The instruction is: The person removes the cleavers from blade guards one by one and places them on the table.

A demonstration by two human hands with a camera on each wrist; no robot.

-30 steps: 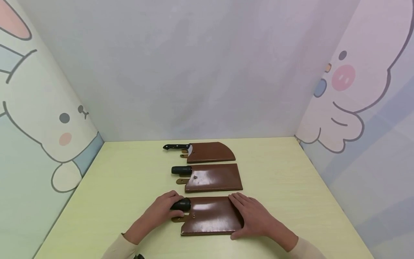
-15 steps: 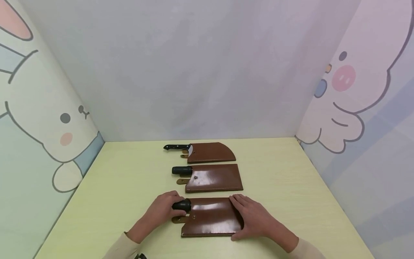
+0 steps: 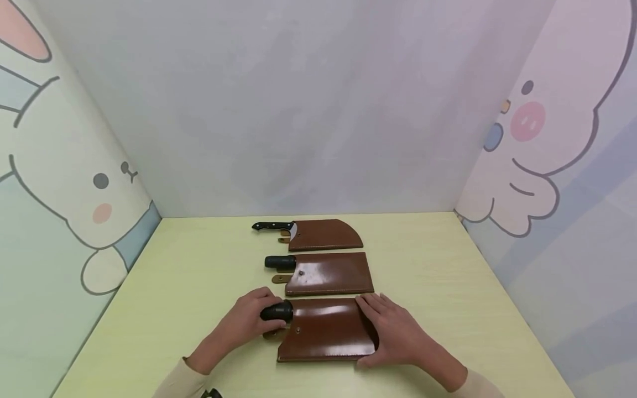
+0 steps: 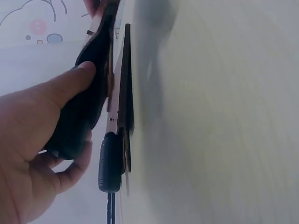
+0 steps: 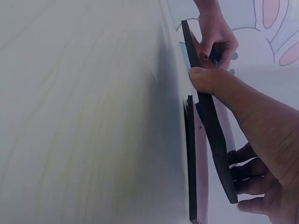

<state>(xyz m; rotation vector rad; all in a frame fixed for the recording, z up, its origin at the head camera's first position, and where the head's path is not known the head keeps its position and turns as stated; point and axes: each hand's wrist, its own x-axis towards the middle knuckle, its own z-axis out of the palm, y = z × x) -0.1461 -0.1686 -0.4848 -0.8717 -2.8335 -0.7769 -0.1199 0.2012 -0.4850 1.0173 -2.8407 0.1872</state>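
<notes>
Nearest the person in the head view is a cleaver with a black handle [image 3: 280,312], its blade hidden inside a brown leather sheath [image 3: 325,331]. My left hand [image 3: 251,314] grips that handle, thumb on the near side; the left wrist view shows the thumb pressed along the black handle [image 4: 77,116]. At the opposite end, my right hand [image 3: 397,334] holds the sheath by its right edge, thumb on the near edge and fingers at the far edge. Both wrist views show the sheath tilted and raised off the tabletop. A strap tab [image 3: 272,334] hangs partly hidden under the left hand.
Just behind lies a second sheathed cleaver [image 3: 330,273], black handle to the left. Farther back lies a third sheath [image 3: 325,234] with a riveted black handle [image 3: 272,226] and some blade showing. The pale yellow table [image 3: 164,298] meets a grey back wall [image 3: 308,138] and cartoon-printed side walls.
The nearest sheathed cleaver has risen slightly and shifted a little away from the person, both hands moving with it. The two cleavers behind stay put.
</notes>
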